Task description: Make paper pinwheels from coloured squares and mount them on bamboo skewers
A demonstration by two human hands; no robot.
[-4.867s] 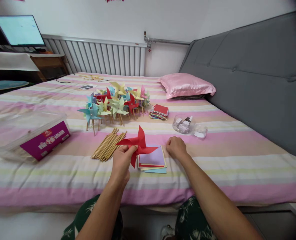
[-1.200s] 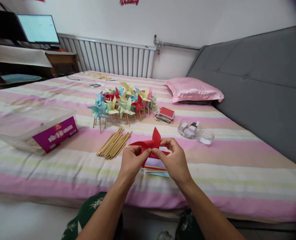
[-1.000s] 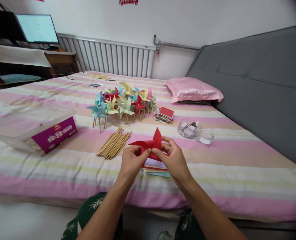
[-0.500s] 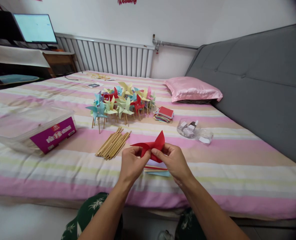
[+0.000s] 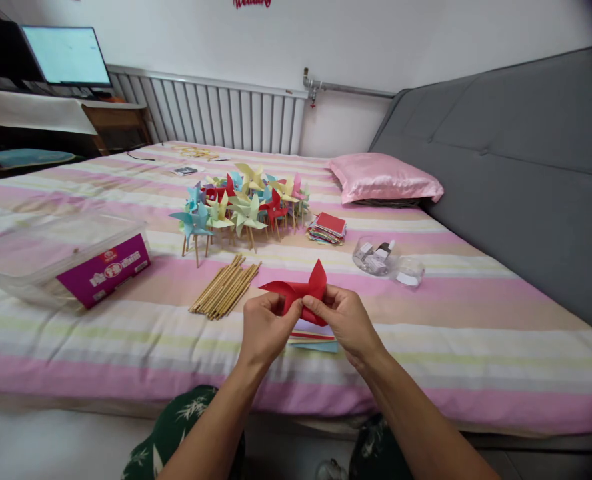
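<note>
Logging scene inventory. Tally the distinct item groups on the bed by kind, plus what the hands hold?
Red paper pinwheel, pinched by left hand and right hand: 1
Cluster of finished pinwheels: 1
Bundle of wooden sticks: 1
Stacks of paper squares: 2
Clear plastic tubs: 2
Pink pillow: 1
Total: 8

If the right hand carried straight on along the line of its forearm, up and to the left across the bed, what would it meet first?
Probably the left hand, which pinches the same red pinwheel just beside the right hand. Beyond that lies the bundle of sticks, though depth is hard to judge.
</note>
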